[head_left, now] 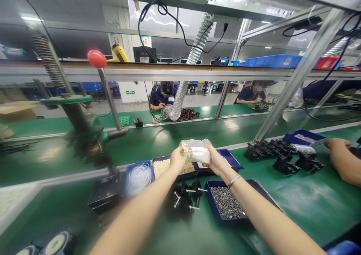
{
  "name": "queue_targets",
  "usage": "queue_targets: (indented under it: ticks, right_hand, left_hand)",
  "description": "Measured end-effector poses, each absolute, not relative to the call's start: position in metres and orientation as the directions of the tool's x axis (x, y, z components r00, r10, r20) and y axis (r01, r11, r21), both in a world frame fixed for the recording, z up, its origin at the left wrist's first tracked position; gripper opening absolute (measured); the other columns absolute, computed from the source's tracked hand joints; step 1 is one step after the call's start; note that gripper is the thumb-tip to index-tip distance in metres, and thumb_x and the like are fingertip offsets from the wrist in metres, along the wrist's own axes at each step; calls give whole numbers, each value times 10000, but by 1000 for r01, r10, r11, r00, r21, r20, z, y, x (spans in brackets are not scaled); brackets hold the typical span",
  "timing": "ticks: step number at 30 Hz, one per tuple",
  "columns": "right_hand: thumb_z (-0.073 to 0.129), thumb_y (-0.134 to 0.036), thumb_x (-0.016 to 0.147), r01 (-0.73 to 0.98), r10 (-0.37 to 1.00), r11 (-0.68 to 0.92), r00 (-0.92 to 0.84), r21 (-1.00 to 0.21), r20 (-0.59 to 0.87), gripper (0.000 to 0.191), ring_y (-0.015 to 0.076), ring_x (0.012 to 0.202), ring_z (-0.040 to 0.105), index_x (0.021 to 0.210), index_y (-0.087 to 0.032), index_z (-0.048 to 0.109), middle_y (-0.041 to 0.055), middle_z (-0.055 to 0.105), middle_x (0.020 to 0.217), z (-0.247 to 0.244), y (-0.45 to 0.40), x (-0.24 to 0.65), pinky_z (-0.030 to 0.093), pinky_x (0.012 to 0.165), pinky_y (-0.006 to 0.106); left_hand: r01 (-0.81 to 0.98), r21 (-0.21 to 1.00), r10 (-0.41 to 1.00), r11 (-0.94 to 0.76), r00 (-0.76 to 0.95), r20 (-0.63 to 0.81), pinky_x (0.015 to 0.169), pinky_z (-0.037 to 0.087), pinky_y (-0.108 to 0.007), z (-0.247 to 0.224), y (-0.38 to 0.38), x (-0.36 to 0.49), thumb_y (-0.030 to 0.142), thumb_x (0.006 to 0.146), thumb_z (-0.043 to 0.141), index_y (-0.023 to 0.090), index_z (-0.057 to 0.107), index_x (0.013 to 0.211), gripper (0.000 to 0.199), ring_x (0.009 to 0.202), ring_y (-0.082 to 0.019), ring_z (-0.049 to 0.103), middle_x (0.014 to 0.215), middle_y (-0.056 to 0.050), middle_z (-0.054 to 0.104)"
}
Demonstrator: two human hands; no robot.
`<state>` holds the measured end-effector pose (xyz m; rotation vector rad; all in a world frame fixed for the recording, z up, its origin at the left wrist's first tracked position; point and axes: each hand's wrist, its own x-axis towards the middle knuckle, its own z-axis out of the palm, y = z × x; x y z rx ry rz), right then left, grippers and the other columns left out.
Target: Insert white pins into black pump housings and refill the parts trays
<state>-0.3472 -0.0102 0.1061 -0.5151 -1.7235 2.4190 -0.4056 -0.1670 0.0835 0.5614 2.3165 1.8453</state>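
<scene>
Left fingers [178, 153], right fingers [213, 153] | both clasping opposite ends | clear plastic bag [196, 154] between

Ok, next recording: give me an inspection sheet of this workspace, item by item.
Surface: green table, shiny with reflected light.
Work items: clear plastic bag, pale pieces at its left end, held above a bin of similar-looking pieces; screw bin nearer the person.
Clutter: black parts with white pins left of the screw bin; more black parts at right.
Left hand: grips the bag's left end.
Right hand: grips its right end.
Cables: black cables hang overhead.
Surroundings: lever with red knob at left; co-worker's hand at right; two people beyond.
</scene>
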Motion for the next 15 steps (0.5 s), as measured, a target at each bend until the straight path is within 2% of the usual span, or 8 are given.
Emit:
queue_targets:
  ticks: [4, 7, 13, 15]
  right_hand:
    - [475, -334, 897, 111, 301, -328, -929, -938, -215, 161, 114, 456, 515, 883, -199, 562, 1, 620, 646, 108, -10, -347, 322, 331, 165]
    - [477, -335, 886, 147, 288, -333, -925, -932, -249, 170, 121, 437, 504, 876, -190, 567, 5, 608, 613, 109, -8, -347, 323, 316, 177]
    - [518, -326, 846, 219, 307, -350, -892, -911, -333, 145, 110, 383, 483, 811, -186, 533, -20, 538, 539, 109, -8, -352, 275, 279, 165]
    - [538, -326, 839, 231, 312, -355, -884, -906, -347, 146, 106, 376, 486, 816, -182, 530, -22, 540, 545, 109, -10, -354, 259, 270, 160]
  left_hand:
    - [103, 979, 457, 176, -890, 11, 691, 581, -319, 87, -167, -409, 302, 911, 612, 135, 604, 1115, 264, 816, -158, 656, 1011, -53, 659]
    - [65, 982, 559, 175, -828, -45, 686, 587, -310, 91, -176, -412, 290, 928, 589, 132, 603, 1119, 248, 799, -145, 664, 1003, -56, 669]
    - [168, 953, 742, 254, -666, -80, 700, 571, -309, 97, -196, -421, 242, 857, 680, 110, 663, 842, 133, 748, -143, 659, 812, 3, 676]
    - [223, 936, 757, 273, -650, -66, 727, 568, -327, 97, -197, -424, 221, 834, 701, 109, 663, 833, 118, 777, -156, 658, 824, 2, 674]
